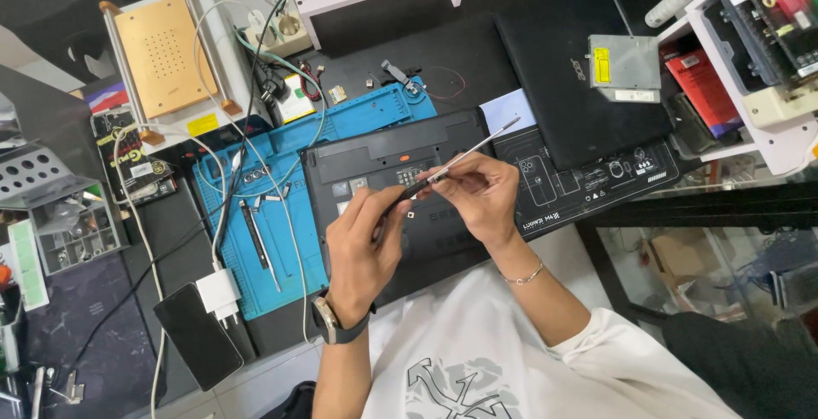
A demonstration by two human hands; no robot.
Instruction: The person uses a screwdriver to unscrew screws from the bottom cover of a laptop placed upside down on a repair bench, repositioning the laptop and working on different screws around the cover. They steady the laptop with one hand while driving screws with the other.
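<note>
A black laptop base [375, 159] lies upside down on the bench, partly over a blue work mat [358, 116]. Both my hands hover above its middle. My left hand [362, 244], with a watch on the wrist, grips the dark handle of a thin metal tool [464, 156]. My right hand [479, 196], with a thin bracelet, pinches the same tool's shaft farther along. The tool's bright tip points up and to the right, past the laptop's far edge.
A second black laptop [562, 86] with a silver drive [624, 65] on it lies at the right. A heating plate station [170, 52], a parts tray [72, 231], a phone [198, 335] and white charger [220, 293] sit left. Shelves [758, 52] stand far right.
</note>
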